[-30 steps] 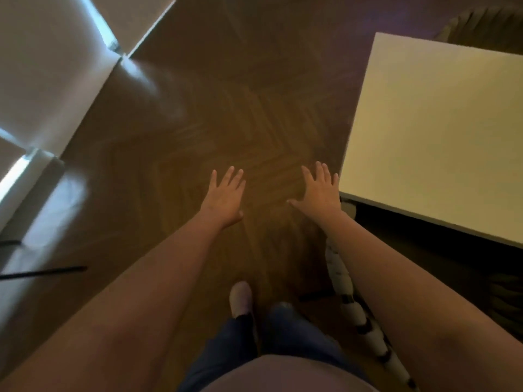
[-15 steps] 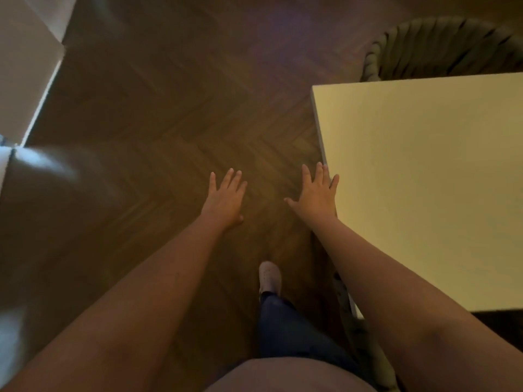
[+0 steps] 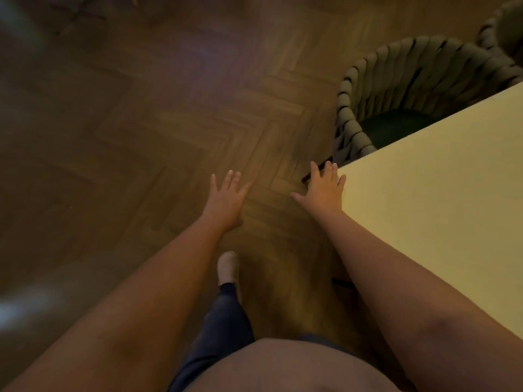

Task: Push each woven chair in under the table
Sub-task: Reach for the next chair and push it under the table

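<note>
Dim, warm light throughout. The pale tabletop (image 3: 441, 199) is the brightest surface; a faint glare patch lies on the floor (image 3: 141, 123) at the left edge. Upper corners are smeared and soft, wide-angle stretching bends the arms.

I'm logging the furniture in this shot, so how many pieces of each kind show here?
Woven chairs: 2, one beside the table's far edge, and part of another at the top right corner.
Tables: 1, the pale table on the right.
Total: 3 pieces.
</note>
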Available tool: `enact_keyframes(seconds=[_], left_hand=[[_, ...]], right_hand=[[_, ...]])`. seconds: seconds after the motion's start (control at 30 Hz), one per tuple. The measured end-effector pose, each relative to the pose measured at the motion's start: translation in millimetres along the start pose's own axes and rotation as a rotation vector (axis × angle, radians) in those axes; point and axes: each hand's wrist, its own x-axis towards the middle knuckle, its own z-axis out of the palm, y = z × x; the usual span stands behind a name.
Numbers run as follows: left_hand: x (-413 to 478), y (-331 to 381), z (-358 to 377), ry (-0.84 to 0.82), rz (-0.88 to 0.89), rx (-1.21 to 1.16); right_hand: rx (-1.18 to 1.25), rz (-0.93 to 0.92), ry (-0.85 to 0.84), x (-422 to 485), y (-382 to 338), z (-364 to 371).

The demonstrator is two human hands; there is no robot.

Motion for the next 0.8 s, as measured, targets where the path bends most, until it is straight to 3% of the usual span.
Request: enact_keyframes(seconds=[0.3, 0.8], left_hand=[[187.0, -95.5, -112.9, 0.068, 0.343, 0.179], [506.1, -51.1, -303.6, 0.221, 0.698, 0.505]], right_hand=[[0.215, 0.426, 0.123, 133.0, -55.7, -33.8], [0.549, 0.987, 0.248, 403.7, -1.3, -124.3]])
